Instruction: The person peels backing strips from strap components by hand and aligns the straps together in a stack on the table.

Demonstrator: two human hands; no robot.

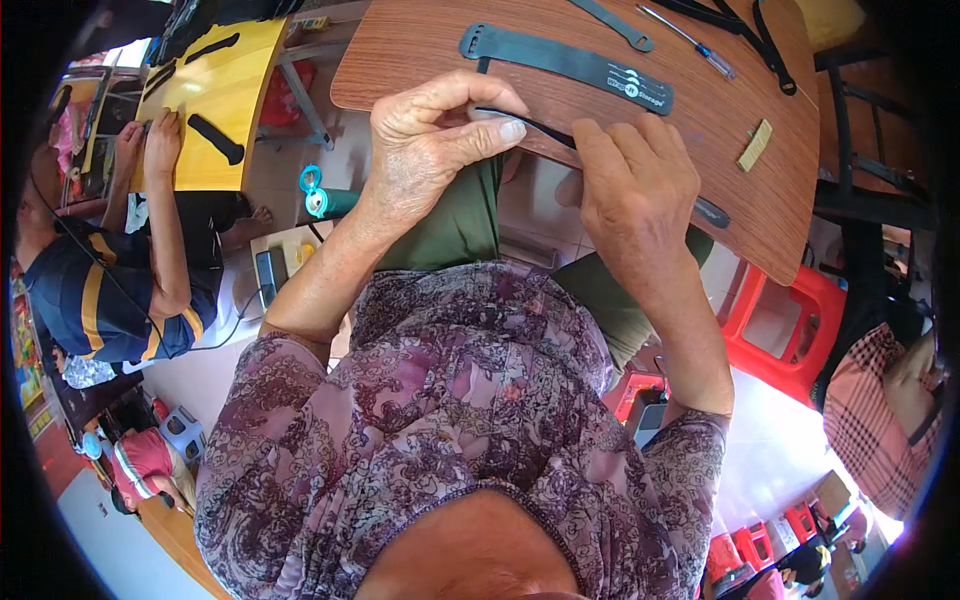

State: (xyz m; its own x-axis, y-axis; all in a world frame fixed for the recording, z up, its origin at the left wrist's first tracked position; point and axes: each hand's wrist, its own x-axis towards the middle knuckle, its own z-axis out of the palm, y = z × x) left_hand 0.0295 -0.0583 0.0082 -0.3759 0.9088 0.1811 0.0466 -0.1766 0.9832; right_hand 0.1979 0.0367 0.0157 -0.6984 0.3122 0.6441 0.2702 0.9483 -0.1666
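Observation:
Between my two hands a thin black strap [545, 128] is stretched at the near edge of the brown table [400, 50]. My left hand [435, 140] pinches its left end between thumb and forefinger. My right hand [635, 175] has its fingers curled down over the strap's right end. Just beyond my hands lies a wide grey-green strap [550, 58] with white lettering at its right end and small holes at its left end. Part of another dark strap [711, 212] shows at the table edge, right of my right hand.
A screwdriver [690, 42], a small yellowish piece [755, 145] and black straps [765, 45] lie on the table's right side. A red stool [735, 320] stands at the lower right. At the left, a co-worker's hands [160, 145] rest on a yellow table [215, 90].

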